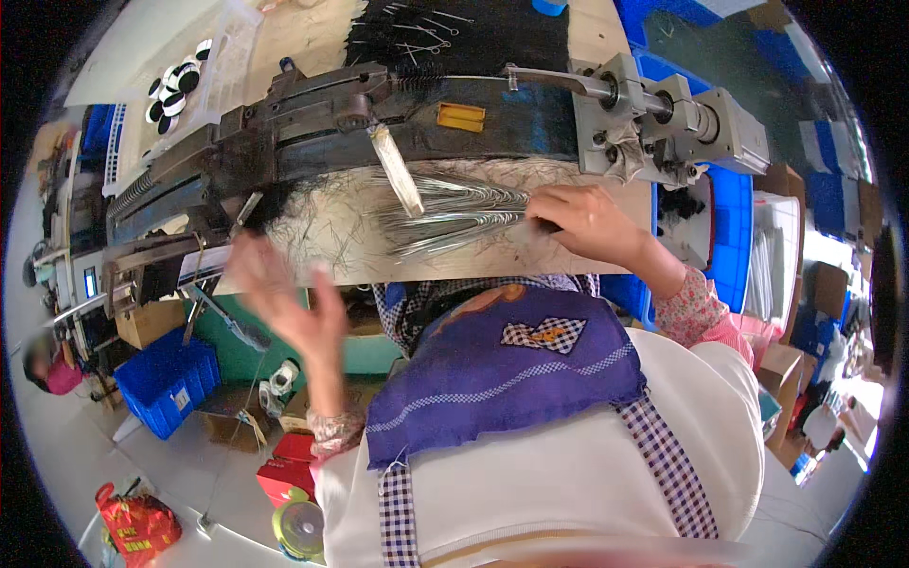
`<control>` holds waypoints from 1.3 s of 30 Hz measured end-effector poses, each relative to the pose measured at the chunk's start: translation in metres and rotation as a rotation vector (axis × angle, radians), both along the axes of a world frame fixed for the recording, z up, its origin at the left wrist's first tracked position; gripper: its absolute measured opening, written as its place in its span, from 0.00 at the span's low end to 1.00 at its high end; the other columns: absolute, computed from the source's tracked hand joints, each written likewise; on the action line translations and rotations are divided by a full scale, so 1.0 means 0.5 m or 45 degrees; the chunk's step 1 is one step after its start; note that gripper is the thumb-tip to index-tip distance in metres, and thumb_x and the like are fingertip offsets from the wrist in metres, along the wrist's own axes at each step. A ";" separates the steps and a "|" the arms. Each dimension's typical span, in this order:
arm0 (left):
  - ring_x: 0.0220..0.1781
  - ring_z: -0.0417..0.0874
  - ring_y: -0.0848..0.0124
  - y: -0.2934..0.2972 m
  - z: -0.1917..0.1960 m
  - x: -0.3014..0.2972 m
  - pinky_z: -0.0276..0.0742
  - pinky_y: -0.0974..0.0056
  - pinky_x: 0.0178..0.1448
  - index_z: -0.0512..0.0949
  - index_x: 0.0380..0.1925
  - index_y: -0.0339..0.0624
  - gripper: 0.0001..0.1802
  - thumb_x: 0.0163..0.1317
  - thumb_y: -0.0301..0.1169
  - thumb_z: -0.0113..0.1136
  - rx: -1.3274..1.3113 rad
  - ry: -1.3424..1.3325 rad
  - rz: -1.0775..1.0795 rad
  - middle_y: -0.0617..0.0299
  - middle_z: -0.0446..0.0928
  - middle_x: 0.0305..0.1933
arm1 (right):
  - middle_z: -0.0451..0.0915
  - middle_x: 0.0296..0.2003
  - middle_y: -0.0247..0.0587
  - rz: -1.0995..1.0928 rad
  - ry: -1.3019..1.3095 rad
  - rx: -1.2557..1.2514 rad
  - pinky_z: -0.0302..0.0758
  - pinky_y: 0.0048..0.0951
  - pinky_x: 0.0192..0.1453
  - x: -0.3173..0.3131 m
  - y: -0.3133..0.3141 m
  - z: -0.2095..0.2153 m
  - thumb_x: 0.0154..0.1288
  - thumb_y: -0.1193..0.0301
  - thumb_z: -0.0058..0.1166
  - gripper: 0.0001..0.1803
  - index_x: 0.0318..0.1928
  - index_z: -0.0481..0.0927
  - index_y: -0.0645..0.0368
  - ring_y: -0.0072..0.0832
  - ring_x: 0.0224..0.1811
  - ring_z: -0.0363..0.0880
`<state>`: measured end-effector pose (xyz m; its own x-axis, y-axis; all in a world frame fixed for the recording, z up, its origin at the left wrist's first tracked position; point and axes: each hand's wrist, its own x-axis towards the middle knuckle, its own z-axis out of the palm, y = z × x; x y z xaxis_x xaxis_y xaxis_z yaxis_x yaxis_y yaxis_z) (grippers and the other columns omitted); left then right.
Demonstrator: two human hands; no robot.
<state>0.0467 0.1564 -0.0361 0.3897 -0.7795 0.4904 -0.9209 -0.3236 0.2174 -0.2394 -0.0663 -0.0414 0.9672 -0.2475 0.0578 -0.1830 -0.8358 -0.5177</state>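
Observation:
A bundle of thin, bent metal wires [454,210] lies on the pale worktop, its folded ends pointing right. My right hand [587,225] is closed at those folded ends, fingertips pinched on wire; how many it grips is hidden. Blurred by motion, my left hand [298,308] is at the worktop's front edge, thumb standing apart from the stretched fingers. Its fingertips are close to a small metal lever [248,210] of the dark machine [331,128], and nothing shows in the hand. A flat metal bar [396,170] sticks out from the machine over the wires.
Loose dark bristles [331,218] litter the worktop. On the machine sits a yellow tray [461,116]. Behind it, looped metal pins [421,45] lie on black cloth, with black-and-white round pieces [175,90] at far left. A blue crate [732,232] stands right, another blue bin [170,383] lower left.

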 end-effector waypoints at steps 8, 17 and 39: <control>0.42 0.82 0.43 0.340 -0.039 0.255 0.77 0.47 0.44 0.49 0.70 0.42 0.47 0.55 0.44 0.62 0.182 0.221 1.252 0.40 0.80 0.44 | 0.74 0.32 0.36 -0.697 -0.379 0.461 0.71 0.24 0.39 -0.048 -0.020 0.069 0.60 0.79 0.52 0.07 0.40 0.73 0.62 0.24 0.34 0.74; 0.73 0.56 0.51 -0.056 0.104 -0.086 0.46 0.52 0.74 0.61 0.64 0.31 0.35 0.59 0.33 0.59 -0.244 0.754 -0.284 0.44 0.62 0.67 | 0.77 0.32 0.39 -0.648 -0.481 0.160 0.73 0.24 0.41 -0.020 -0.041 0.169 0.61 0.80 0.53 0.05 0.38 0.75 0.65 0.23 0.36 0.76; 0.13 0.53 0.85 -0.201 0.204 -0.112 0.47 0.78 0.14 0.71 0.33 0.45 0.11 0.70 0.39 0.48 -0.634 2.993 -0.638 0.69 0.65 0.27 | 0.75 0.30 0.37 -0.112 -0.322 -0.708 0.78 0.32 0.38 0.195 -0.123 0.153 0.49 0.77 0.52 0.12 0.38 0.79 0.59 0.35 0.39 0.76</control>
<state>-0.0095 0.0560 0.0661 0.2285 -0.9567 -0.1803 0.8625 0.1131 0.4932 -0.1418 -0.1277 0.0349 0.8841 -0.1927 0.4256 -0.1919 -0.9804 -0.0453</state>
